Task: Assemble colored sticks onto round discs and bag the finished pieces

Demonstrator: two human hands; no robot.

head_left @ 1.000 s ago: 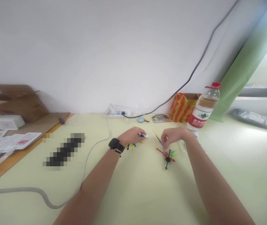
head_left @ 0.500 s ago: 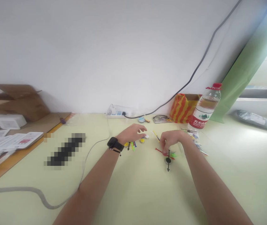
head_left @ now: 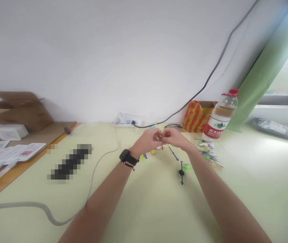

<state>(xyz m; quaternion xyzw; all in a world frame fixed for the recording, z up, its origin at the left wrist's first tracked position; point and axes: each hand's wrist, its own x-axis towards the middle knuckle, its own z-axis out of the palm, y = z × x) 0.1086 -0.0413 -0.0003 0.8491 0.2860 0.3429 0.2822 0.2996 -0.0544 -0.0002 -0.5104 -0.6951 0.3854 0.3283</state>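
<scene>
My left hand and my right hand meet at the fingertips above the middle of the table. Between them shows a small red piece, its tip pointing down; both hands' fingers are pinched around it. Below my left hand lie a yellow round piece and thin green and blue pieces. A blue arrow-ended stick rests below my right hand. Nearer me is a black double-ended arrow on a round base, with a green piece beside it.
A water bottle, a striped bag and small packets stand or lie at the right. Behind are a power strip and glasses. Cards and a cardboard box are at the left.
My right hand has moved up and left from beside the black arrow, carrying the red piece, to meet my left hand. My left hand has shifted slightly right and its fingers have closed.
</scene>
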